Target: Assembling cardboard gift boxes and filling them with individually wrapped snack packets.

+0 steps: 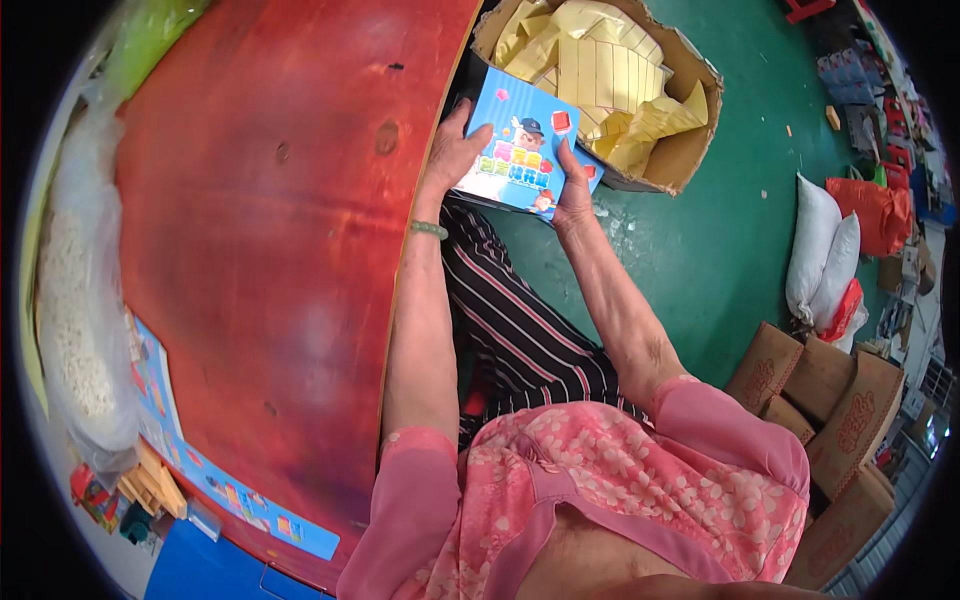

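A light-blue printed carton (518, 165) with cartoon figures and colourful lettering is held between my two hands, off the right edge of the red table. Around its left edge closes my left hand (455, 152), thumb on the printed face and a green bangle at the wrist. My right hand (574, 188) grips the lower right side, its thumb also on the face. Another blue printed part shows just behind the right side; whether it belongs to the same carton I cannot tell. The fingers underneath are hidden.
Beyond the carton, an open cardboard box (690, 150) holds crumpled yellow sheets (605, 75). The red tabletop (250, 230) fills the left, with a blue printed strip (235, 495) and clear plastic bag (85, 330) along its edge. White sacks (817, 235) and brown cartons (825, 375) stand right.
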Tool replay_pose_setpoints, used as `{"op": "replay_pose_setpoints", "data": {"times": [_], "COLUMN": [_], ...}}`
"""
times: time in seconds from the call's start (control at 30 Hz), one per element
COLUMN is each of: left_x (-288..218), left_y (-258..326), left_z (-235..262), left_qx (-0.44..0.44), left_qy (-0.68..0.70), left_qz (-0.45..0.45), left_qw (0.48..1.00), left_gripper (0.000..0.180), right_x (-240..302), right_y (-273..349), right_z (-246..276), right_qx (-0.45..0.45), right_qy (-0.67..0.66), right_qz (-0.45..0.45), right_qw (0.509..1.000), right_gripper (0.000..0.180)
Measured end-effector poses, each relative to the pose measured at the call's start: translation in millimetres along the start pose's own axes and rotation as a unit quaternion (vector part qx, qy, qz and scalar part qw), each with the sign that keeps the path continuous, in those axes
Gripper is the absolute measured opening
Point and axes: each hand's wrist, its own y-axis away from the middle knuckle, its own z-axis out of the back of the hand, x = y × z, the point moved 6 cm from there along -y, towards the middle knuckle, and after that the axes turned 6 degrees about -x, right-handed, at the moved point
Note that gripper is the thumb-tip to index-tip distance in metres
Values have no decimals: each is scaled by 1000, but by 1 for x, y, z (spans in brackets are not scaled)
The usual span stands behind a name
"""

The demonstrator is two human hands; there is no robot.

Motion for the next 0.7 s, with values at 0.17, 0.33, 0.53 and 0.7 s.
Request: {"op": "replay_pose_setpoints", "data": {"times": [0.17,0.33,0.53,0.7], "left_x": [66,61,184,72], "left_y": [-31,-45,-1,167], "left_z": [-15,-30,-77,-34], "left_qx": [-100,-82,-53,-224], "left_qy": [-73,-48,202,54], "left_qz": [-12,22,67,-17], "left_qw": [992,995,976,973], "left_gripper": [61,63,50,43], "right_x": [7,12,21,30], "right_y": [-52,-51,-79,49], "right_z": [13,19,75,-58], "right_qx": [-22,-58,-166,3], "right_qy": [180,138,343,364], "right_qz": [125,128,167,254], "right_qw": [975,980,909,896], "right_gripper": [54,54,45,41]}}
